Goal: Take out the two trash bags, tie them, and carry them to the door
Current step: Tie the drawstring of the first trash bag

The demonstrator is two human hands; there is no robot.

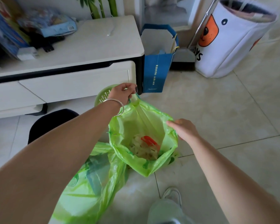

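Note:
An open green trash bag [152,165] hangs above the floor tiles, with paper and a red scrap inside. My left hand [122,94] grips its drawstring at the far rim and holds it up. My right hand [184,130] is at the bag's right rim with fingers on the plastic; whether it pinches the rim I cannot tell. A second green trash bag [87,188] lies slumped on the floor at the lower left, partly under my left forearm.
A green bin [102,96] and a black bin [52,122] stand by a white cabinet [81,78]. A blue paper bag [157,70] and a white toy basket [229,42] stand at the back. My shoe [171,196] is on the tiles.

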